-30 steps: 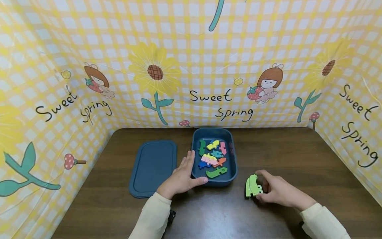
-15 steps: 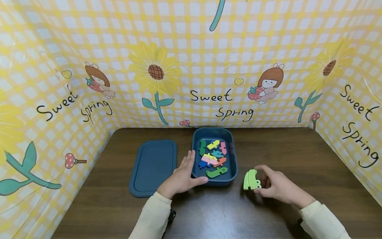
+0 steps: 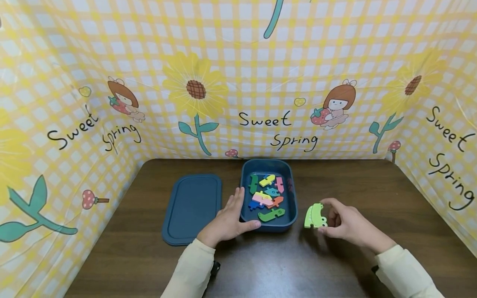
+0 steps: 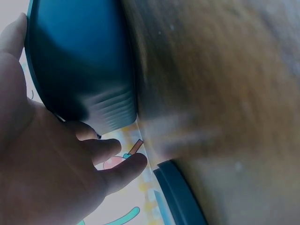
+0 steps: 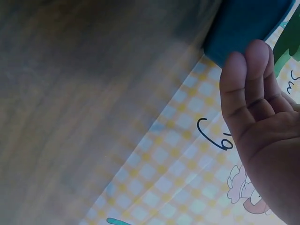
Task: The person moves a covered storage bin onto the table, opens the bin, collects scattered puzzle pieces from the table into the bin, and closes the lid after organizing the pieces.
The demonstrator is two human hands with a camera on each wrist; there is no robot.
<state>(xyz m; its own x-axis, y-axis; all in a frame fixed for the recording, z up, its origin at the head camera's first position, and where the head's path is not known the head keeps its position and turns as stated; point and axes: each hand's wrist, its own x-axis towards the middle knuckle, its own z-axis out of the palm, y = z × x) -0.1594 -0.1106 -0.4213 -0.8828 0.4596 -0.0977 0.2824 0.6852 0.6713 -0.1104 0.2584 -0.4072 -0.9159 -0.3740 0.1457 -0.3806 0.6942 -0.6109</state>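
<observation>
My right hand pinches a light green puzzle piece between thumb and index finger, to the right of the blue box. The piece has round white eyes and a small notch along its lower edge. In the right wrist view a green edge of it shows behind the fingers. My left hand touches the left front corner of the dark blue box, its fingers straight along the side and its thumb over the front rim. Inside lie several coloured puzzle pieces, among them a green long one and a pink one.
A flat dark blue lid lies left of the box on the brown wooden table. Yellow checked cloth with printed flowers and lettering stands along the table's back and sides.
My right hand has moved the green puzzle piece up and away from me, and the piece has turned slightly. The left hand and the box stay in place.
</observation>
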